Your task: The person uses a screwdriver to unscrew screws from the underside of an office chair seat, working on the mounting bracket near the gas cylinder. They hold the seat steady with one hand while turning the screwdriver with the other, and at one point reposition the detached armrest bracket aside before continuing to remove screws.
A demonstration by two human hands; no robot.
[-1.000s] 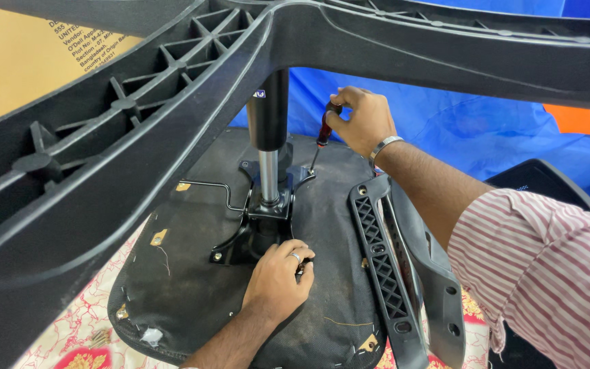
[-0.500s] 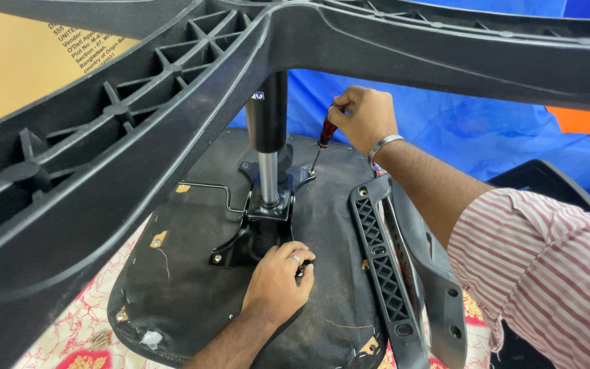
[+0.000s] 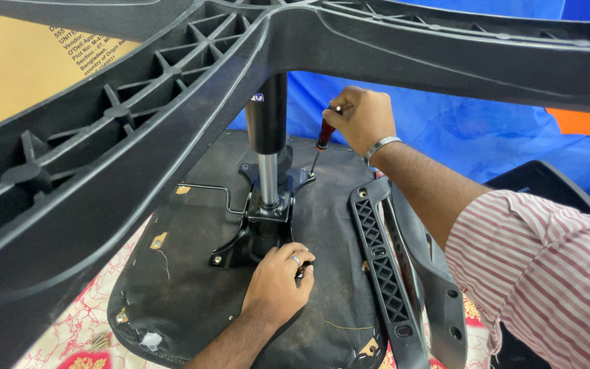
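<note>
Right hand (image 3: 362, 120) clenched round a red-handled screwdriver (image 3: 321, 142), tip down at the metal seat plate (image 3: 268, 205), far right corner. Left hand (image 3: 280, 279) pressed flat, fingers (image 3: 298, 262) loose, on the near plate edge, upturned chair seat (image 3: 186, 273).

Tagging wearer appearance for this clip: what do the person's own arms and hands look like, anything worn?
Two bare hands, no gloves. The right arm has a sleeve of white cloth with thin red stripes, ending above the elbow, and a silver metal bangle at the wrist. The left hand wears a ring on one finger; its forearm is uncovered.
</note>
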